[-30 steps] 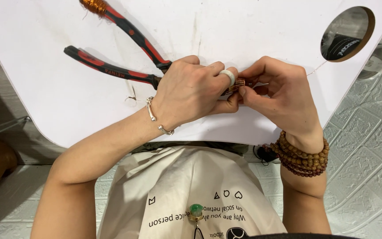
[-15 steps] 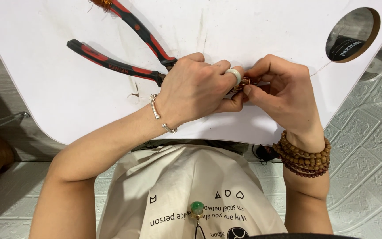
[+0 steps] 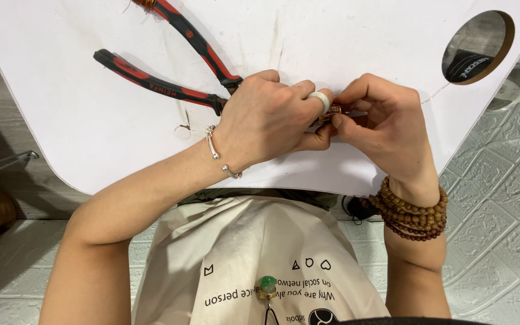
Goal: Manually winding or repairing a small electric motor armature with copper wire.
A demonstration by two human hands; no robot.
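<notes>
Your left hand point(image 3: 269, 117) and right hand point(image 3: 383, 123) meet fingertip to fingertip over the white bench point(image 3: 79, 108), and between them you hold a small brown-and-copper piece point(image 3: 331, 114); only a sliver of it shows, so its exact kind cannot be told. Both hands are closed in a pinch on this piece: the left thumb and fingers clamp it from the left, the right fingertips point(image 3: 347, 115) pinch it from the right. The visible part of the piece runs roughly left to right, along the line joining your two hands, and it sits just above the bench surface, near the middle of the bench's width. Neither hand is nearer; both touch it. A white ring point(image 3: 320, 101) on a left finger lies just beside the piece. Behind your left hand, a pair of pliers with red-and-black handles point(image 3: 170, 72) lies on the bench, handles spread open and pointing to the far left, the jaw end hidden under your left knuckles or touching them; which, you cannot tell. A round cut-out hole point(image 3: 478, 47) opens in the bench at the far right, well apart from your right hand. The near edge of the bench runs just below your wrists, so room toward your body is short. Bare bench surface lies to the far side and to the left beyond the pliers. A silver bangle point(image 3: 219, 153) sits on your left wrist and brown bead bracelets point(image 3: 410, 207) on the right.
</notes>
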